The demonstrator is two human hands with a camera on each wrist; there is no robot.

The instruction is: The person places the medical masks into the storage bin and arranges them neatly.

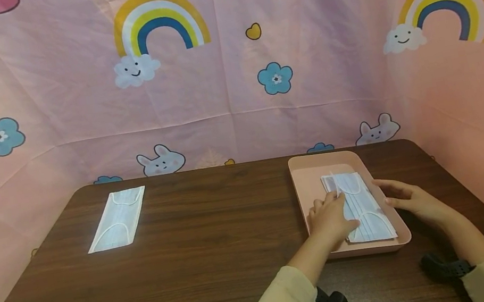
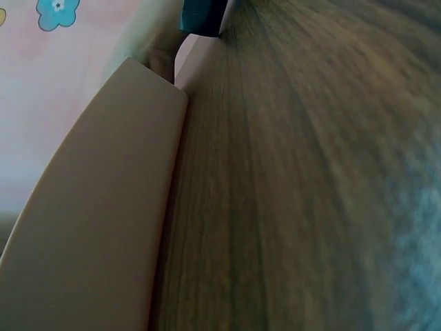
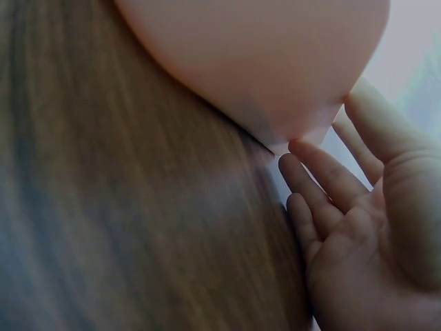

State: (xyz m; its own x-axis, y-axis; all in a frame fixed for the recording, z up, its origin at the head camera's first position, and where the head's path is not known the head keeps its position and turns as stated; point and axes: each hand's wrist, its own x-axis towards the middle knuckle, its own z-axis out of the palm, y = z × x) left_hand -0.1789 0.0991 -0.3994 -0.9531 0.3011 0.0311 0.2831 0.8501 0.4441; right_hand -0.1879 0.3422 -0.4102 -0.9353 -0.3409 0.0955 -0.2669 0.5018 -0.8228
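— Since the left hand [image 1: 332, 219] lies flat across the masks [image 1: 362, 205] in the pink tray [image 1: 307, 182], lower right of the head view, what could slip?

— My guess is that the pile is the risk. The sheets are thin and lie fanned, so a drag with straight fingers could carry more than one along, or snag an ear loop and pull the pile over the tray's low rim.

— And the right hand [image 1: 413, 199]?

— Fingers spread and relaxed, holding nothing, touching the tray's right edge. If it presses there, I think the light tray could skid on the wooden table [image 1: 221, 252].

— How many masks?

— At least two overlapping in the tray; I can't tell if more sit under the hand. One more mask [image 1: 118, 218] lies alone, well apart, at the table's upper left. One tray, two hands, one table.
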